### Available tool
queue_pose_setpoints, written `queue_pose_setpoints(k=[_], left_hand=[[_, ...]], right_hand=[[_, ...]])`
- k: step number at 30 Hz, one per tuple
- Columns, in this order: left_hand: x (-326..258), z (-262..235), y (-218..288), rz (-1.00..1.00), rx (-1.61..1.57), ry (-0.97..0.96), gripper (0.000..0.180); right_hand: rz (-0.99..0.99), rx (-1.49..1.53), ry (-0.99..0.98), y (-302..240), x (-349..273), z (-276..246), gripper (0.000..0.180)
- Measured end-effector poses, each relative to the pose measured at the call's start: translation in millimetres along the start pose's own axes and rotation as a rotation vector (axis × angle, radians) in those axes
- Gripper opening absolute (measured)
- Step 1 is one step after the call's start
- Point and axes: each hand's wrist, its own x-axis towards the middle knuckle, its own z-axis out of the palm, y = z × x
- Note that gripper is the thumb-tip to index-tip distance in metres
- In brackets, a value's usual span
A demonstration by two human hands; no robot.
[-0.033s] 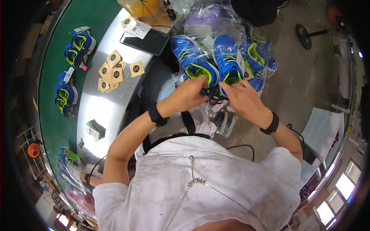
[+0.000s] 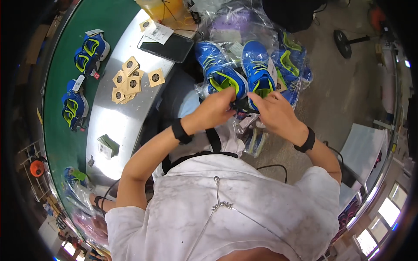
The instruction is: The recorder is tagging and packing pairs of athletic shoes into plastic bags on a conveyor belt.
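At centre frame, over the lap: left hand (image 2: 216,109) and right hand (image 2: 273,112), fingertips pinched together on the heel ends of a pair of blue shoes with lime trim (image 2: 238,71), which lie side by side, toes pointing away. Both hands close on the heels; whether they grip the shoes themselves or the clear wrapping at that edge cannot be told. Black wristbands on both wrists.

Around the pair: clear plastic bags (image 2: 244,24), crumpled, under and behind the shoes; further bagged blue shoes (image 2: 291,56) just beside on the right.

On the curved metal counter (image 2: 114,119) to the left: black phone (image 2: 166,47), flat; white tag (image 2: 158,31) touching it; scatter of brown card squares with dark centres (image 2: 129,80); small dark stack of cards (image 2: 107,145).

On the green belt (image 2: 63,74) beyond the counter: two more blue shoes with tags (image 2: 90,51), (image 2: 75,104), well apart from the hands.

On the floor to the right: black round stand base (image 2: 343,44).
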Motion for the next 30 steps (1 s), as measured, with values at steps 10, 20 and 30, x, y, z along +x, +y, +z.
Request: queue_pose_setpoints(k=[10,20,30], left_hand=[[-39,-1,4,0.347,0.338,0.191,0.03],[27,-56,9,0.323,0.774,0.637,0.023],[68,-60,46,0.422,0.754,0.405,0.013]], right_hand=[[0.062,-0.05,-0.204,-34,30,3,0.06],[0.208,-0.1,0.177,-73,45,8,0.048],[0.062,-0.195,0.177,-99,35,-7,0.038]])
